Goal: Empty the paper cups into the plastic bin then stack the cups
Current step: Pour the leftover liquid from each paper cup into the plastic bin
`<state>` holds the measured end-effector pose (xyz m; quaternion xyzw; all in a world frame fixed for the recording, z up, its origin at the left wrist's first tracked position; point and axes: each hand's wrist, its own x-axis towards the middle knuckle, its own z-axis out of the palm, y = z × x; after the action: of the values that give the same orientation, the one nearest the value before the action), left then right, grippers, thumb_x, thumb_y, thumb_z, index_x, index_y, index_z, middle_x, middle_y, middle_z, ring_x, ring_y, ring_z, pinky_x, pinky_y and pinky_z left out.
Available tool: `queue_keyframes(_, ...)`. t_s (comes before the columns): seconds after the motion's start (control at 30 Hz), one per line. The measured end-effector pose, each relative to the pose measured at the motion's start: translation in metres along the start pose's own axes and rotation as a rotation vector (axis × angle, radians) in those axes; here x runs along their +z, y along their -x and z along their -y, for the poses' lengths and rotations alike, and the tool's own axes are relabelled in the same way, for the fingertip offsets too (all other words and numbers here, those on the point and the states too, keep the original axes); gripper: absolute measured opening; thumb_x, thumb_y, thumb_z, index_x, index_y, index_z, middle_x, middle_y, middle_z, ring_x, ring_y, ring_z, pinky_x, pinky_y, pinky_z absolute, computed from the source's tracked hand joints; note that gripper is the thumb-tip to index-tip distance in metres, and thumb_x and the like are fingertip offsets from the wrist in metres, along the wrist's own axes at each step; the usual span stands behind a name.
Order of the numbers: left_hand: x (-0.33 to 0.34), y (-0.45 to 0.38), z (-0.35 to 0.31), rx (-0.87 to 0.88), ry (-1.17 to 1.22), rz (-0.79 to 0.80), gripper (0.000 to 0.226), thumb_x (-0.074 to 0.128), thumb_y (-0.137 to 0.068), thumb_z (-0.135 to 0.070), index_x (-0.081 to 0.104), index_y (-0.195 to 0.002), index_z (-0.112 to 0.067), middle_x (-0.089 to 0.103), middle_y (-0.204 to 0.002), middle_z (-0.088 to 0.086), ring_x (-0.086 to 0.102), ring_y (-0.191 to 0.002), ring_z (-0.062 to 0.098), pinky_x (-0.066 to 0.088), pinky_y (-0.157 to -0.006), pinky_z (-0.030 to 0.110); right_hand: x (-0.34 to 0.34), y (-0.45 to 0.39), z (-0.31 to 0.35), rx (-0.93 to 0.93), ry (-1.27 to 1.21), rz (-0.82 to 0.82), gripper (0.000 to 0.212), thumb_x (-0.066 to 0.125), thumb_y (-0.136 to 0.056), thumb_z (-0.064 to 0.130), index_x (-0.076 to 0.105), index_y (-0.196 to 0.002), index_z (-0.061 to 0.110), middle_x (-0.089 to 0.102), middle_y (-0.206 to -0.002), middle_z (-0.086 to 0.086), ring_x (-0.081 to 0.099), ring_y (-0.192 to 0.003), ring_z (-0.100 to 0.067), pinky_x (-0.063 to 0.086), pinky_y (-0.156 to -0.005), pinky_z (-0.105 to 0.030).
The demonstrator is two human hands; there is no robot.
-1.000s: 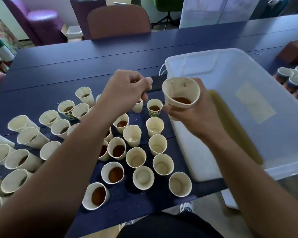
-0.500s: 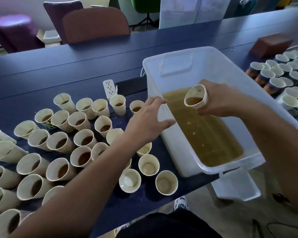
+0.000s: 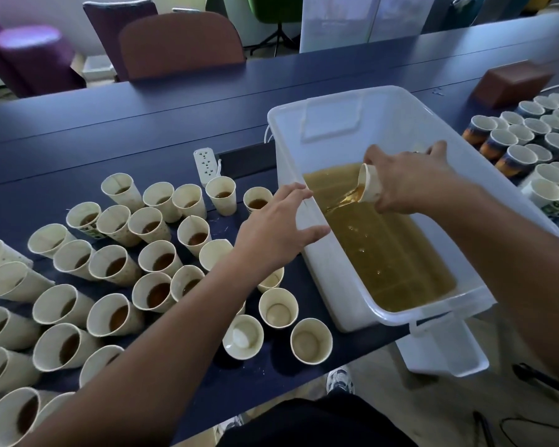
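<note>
My right hand (image 3: 410, 180) grips a paper cup (image 3: 370, 183) tipped on its side over the clear plastic bin (image 3: 333, 101); brown liquid streams from the cup into the amber pool (image 3: 384, 250) inside. My left hand (image 3: 276, 227) rests with spread fingers on the bin's left rim and holds nothing. Several cream paper cups with brown liquid (image 3: 160, 259) stand on the dark blue table to the left. Three empty cups (image 3: 278, 308) stand near the table's front edge, beside the bin.
A white power strip (image 3: 207, 164) lies behind the cups. Several dark patterned cups (image 3: 517, 159) cluster at the right, beyond them a brown box (image 3: 513, 82). The bin's lid (image 3: 442, 350) lies below the table edge. Chairs (image 3: 178, 43) stand along the far side.
My right hand carried the cup over the bin and tipped it, so liquid now pours out. My left hand left the cups and came to the bin's rim.
</note>
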<state>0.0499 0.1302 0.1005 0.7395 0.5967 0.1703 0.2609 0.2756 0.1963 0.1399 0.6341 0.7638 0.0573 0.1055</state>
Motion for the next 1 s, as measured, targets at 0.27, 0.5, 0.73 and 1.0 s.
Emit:
queue_keyframes(0.27, 0.002, 0.002, 0.000, -0.001, 0.000, 0.004, 0.069, 0.062, -0.090, -0.059, 0.039, -0.150, -0.032, 0.028, -0.157, -0.022, 0.046, -0.134, 0.016, 0.045, -0.095, 0.039, -0.019, -0.002, 0.009, -0.001, 0.166, -0.172, 0.047, 0.067, -0.082, 0.037, 0.040, -0.121, 0.032, 0.056, -0.104, -0.003, 0.056, -0.107, -0.029, 0.027, -0.099, -0.054)
queue_keyframes(0.5, 0.000, 0.003, -0.001, -0.012, 0.003, 0.012, 0.069, 0.061, -0.091, -0.060, 0.038, -0.151, -0.033, 0.027, -0.157, -0.025, 0.046, -0.134, 0.015, 0.044, -0.094, 0.039, 0.001, 0.007, 0.019, -0.027, 0.134, -0.081, 0.046, 0.068, -0.084, 0.032, 0.043, -0.122, 0.030, 0.059, -0.108, -0.003, 0.057, -0.109, -0.028, 0.024, -0.103, -0.055)
queue_keyframes(0.73, 0.000, 0.005, -0.002, -0.010, 0.018, 0.013, 0.068, 0.061, -0.091, -0.059, 0.038, -0.150, -0.034, 0.027, -0.156, -0.027, 0.050, -0.131, 0.017, 0.038, -0.085, 0.034, -0.017, 0.007, 0.011, 0.080, -0.019, -0.412, 0.037, 0.063, -0.086, 0.033, 0.049, -0.120, 0.027, 0.061, -0.107, -0.007, 0.057, -0.107, -0.034, 0.024, -0.102, -0.056)
queue_keyframes(1.0, 0.003, 0.002, 0.003, 0.022, 0.019, -0.017, 0.066, 0.063, -0.090, -0.059, 0.041, -0.148, -0.034, 0.030, -0.154, -0.026, 0.048, -0.130, 0.013, 0.039, -0.085, 0.033, 0.020, 0.015, 0.030, 0.076, -0.091, -0.042, 0.048, 0.065, -0.082, 0.034, 0.043, -0.124, 0.034, 0.061, -0.111, -0.001, 0.057, -0.108, -0.028, 0.025, -0.100, -0.054)
